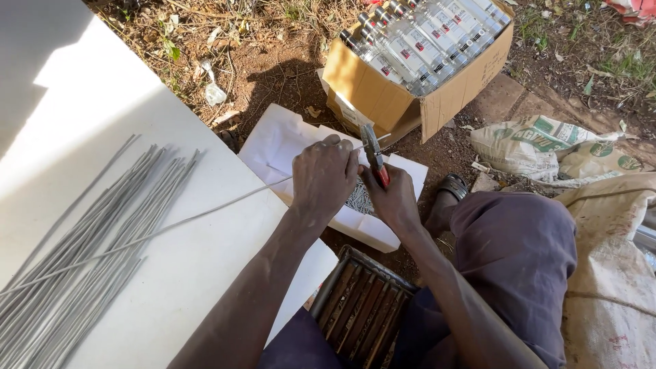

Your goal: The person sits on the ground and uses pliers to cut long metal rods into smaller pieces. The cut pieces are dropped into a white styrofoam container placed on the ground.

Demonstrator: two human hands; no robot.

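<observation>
Wire [171, 227], thin, grey and straight, runs from the white board [205, 273] beside a bundle of like rods [82, 246] up into the clenched left hand [324, 176], its tip at the red-handled pliers [373, 154] gripped by the right hand [395, 199], above a white foam tray [280, 140].

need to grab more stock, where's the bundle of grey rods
In the head view, the bundle of grey rods lies on the white board at lower left, left of the left hand.
</observation>
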